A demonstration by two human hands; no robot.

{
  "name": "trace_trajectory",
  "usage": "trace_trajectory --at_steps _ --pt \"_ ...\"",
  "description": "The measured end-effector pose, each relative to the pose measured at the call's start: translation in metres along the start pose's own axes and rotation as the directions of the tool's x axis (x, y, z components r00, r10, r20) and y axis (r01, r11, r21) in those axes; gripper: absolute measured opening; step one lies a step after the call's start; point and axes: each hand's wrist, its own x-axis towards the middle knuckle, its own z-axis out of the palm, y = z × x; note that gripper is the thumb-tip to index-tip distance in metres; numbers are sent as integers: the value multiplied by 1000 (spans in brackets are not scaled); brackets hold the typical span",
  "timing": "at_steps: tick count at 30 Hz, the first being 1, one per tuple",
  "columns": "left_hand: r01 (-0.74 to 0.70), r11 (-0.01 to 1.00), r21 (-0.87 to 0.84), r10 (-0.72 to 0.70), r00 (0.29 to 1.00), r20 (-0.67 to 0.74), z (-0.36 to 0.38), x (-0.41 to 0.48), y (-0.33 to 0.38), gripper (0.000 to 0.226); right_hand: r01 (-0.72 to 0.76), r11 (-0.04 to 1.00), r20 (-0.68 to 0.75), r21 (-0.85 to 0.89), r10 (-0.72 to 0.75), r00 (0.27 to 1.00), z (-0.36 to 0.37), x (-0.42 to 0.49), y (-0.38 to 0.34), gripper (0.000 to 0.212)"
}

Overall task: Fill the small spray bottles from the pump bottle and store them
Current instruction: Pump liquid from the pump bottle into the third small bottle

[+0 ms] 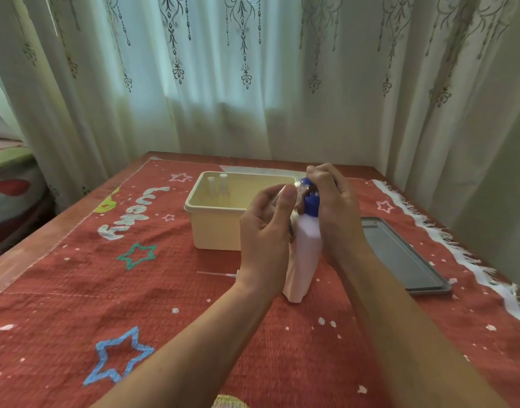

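**Filling a small bottle at the pump spout**

The pump bottle stood upright on the red cloth, between the person's two hands. The right hand was curled over its blue pump head, fingers wrapped round the top. The left hand, just left of the pump bottle, was closed round a small spray bottle. Only a clear glint of that bottle showed, right at the spout.

Judging from this, the step was dispensing into the small bottle. To do it well, its mouth should sit directly under the spout before any press. Each press should be short and slow, since a narrow neck would likely overflow or miss. The pump bottle's base should stay flat on the cloth.

Behind and left of the pump bottle sat a cream box with two small bottles standing in its far corner. A sprayer top with its thin tube lay on the cloth just left of the pump bottle's base, probably to be refitted once filling was done. A grey lid lay to the right.
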Motion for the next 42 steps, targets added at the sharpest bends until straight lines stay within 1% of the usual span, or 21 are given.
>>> trace_trajectory --at_steps 3,6,9,12,16,23,28,32,35,38,42 --pt "7 1000 -11 -7 1000 -3 0 1 1 15 4 1000 -4 -8 -4 1000 -1 1 2 25" --pt "8 1000 -26 -8 1000 6 1 1 1 13 14 998 -16 -57 -15 1000 -2 0 1 16" --pt "6 1000 -18 -6 1000 17 1 0 1 12 6 1000 1 -12 -6 1000 -4 0 1 14" --pt "11 1000 -14 -11 1000 10 1 0 0 15 5 1000 -5 -16 -5 1000 -3 -1 2 19" --pt "11 1000 -11 -11 1000 2 -1 0 -2 19 43 998 -7 -51 -43 999 -3 -1 2 24" --pt "7 1000 -27 -7 1000 11 1 2 2 11 4 1000 -8 7 -3 1000 0 -2 1 24" --pt "16 999 -32 -16 1000 7 0 1 -1 15 17 999 -13 -31 -17 1000 -1 -1 1 21" --pt "12 999 -32 -12 1000 9 1 1 1 13 0 1000 -13 2 0 1000 -1 -2 -1 20" --pt "5 1000 -25 -5 1000 9 2 1 3 11 -17 1000 0 22 17 1000 1 -3 -3 27" --pt "5 1000 -4 -5 1000 11 1 1 0 12 -19 1000 -10 9 19 1000 0 -1 -1 19" --pt "12 1000 -15 -12 1000 6 0 0 -1 16 -15 1000 -6 20 15 1000 -1 0 0 19"
